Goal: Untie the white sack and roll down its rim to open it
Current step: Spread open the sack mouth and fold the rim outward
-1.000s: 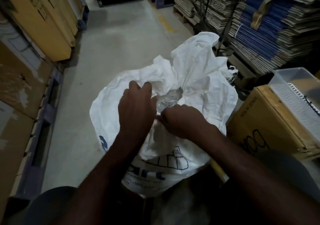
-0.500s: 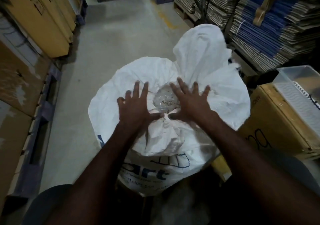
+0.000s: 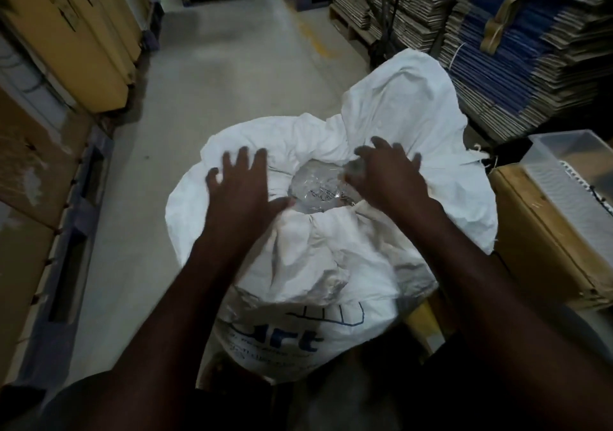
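Note:
A large white woven sack (image 3: 331,264) with blue print stands on the floor in front of me. Its mouth gapes open at the top and shows clear shiny plastic (image 3: 315,188) inside. My left hand (image 3: 242,191) lies flat on the left part of the rim, fingers spread. My right hand (image 3: 388,178) presses on the right part of the rim, fingers apart and slightly blurred. A loose flap of sack cloth (image 3: 408,99) sticks up behind the opening at the right.
Yellow-brown cartons (image 3: 76,39) and a blue pallet (image 3: 66,231) line the left. Stacks of flattened cardboard (image 3: 530,49) fill the right. A brown carton (image 3: 547,238) with a clear plastic bin (image 3: 570,165) sits close at the right. A concrete aisle (image 3: 232,65) runs ahead.
Both hands went from pinching the gathered neck to lying flat with spread fingers, then slid apart. The sack's mouth has widened and more clear plastic shows.

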### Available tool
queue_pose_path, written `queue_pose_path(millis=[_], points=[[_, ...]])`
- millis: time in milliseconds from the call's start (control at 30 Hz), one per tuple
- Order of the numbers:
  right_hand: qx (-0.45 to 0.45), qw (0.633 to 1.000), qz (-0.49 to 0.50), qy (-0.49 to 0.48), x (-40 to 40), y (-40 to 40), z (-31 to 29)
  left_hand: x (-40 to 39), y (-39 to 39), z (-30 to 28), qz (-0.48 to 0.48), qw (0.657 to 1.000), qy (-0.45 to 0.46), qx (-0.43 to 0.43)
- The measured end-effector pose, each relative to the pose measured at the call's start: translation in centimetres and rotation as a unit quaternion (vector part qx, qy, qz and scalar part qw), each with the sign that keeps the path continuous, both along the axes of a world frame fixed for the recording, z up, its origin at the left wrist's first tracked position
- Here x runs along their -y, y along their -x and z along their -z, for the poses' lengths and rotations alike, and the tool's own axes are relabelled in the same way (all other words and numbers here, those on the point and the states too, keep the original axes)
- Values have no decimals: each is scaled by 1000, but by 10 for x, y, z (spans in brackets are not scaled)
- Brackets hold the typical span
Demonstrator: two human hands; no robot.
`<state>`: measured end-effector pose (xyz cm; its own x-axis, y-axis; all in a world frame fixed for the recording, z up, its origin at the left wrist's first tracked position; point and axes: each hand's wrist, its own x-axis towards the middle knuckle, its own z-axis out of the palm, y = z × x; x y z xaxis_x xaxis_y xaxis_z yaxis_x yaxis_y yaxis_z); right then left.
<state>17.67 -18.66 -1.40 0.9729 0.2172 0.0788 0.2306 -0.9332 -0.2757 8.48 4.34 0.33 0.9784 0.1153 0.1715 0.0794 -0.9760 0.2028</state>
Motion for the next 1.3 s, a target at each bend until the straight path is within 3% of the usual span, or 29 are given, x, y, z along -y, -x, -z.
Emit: queue_pose_path(millis=[33,100,167,233,333,433,567,733,900,967,1067,1133,1200,1300], points=[[54,997,-35,-41,-7,-5,-3,9,-6,-4,49,997,51,39],[62,988,-113,-85,-22,-15,-6,30,-18,-6,132,983,127,33],[12,979,-202,-28,-34,-28,-1,45,-26,3,164,980,113,-15],[-40,970,-232,63,-37,-46,15,44,-34,20,157,981,96,-59],[-59,973,-194,111,-23,-71,40,28,-42,41,137,978,39,-151],[-72,990,-98,66,0,-87,49,7,-40,49,51,967,-81,-235],[-144,988,-36,43,23,-101,54,-27,-30,44,-12,955,-49,-291],[-110,993,-32,37,4,-95,37,-29,-31,32,32,971,-2,-235],[3,998,-60,14,-24,-31,6,-6,-37,15,125,987,102,2],[78,993,-85,-10,-26,8,2,4,-41,12,142,987,72,35],[139,982,-111,-59,-19,49,0,1,-43,22,75,996,-47,7],[103,981,-164,-24,-10,61,12,-13,-42,28,17,998,-62,-18],[35,974,-211,71,4,66,32,-30,-42,31,-20,998,-49,-44],[-78,965,-191,160,34,68,41,-57,-38,37,-45,994,-37,-95]])
